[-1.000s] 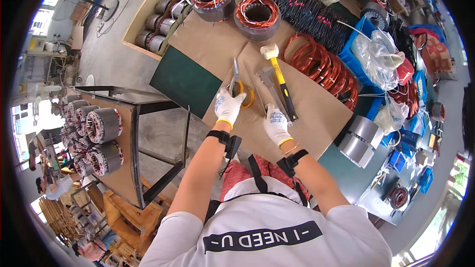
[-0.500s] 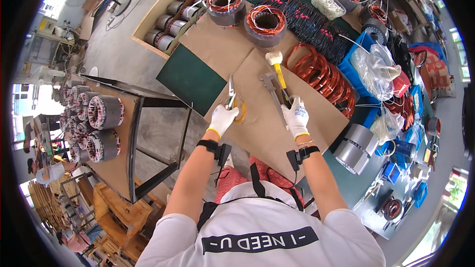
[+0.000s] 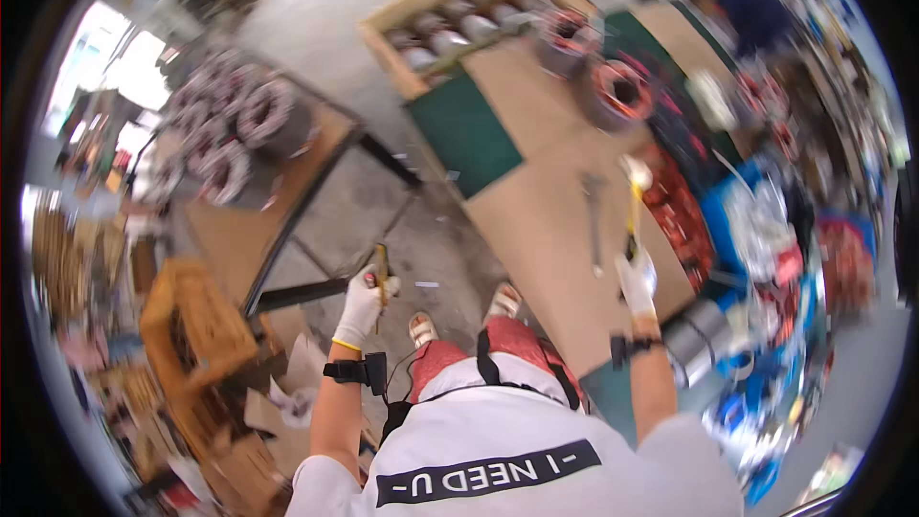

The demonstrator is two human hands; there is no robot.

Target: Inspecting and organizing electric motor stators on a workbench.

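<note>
My left hand (image 3: 364, 302), in a white glove with a yellow cuff, is closed around scissors (image 3: 382, 273) and hangs over the floor, left of the work table. Motion blurs the scissors, but their yellow part shows. Over the cardboard on the table, my gloved right hand (image 3: 637, 282) is closed on the dark grip of a mallet (image 3: 635, 206). Its pale head points away from me and its shaft is yellow. Left of the mallet, a metal caliper (image 3: 594, 225) lies on the cardboard (image 3: 536, 239), apart from both hands.
Wound stators (image 3: 620, 96) stand at the table's far side, beside a wooden crate (image 3: 383, 43) of metal cylinders. Red wire coils (image 3: 678, 220) lie right of the mallet. A dark-framed table (image 3: 230, 239) with more stators stands left. A wooden chair (image 3: 191, 311) is nearer me.
My view has swung left. My left hand has carried the scissors off the table to the left. My right hand is now on the mallet, and the caliper lies free of it.
</note>
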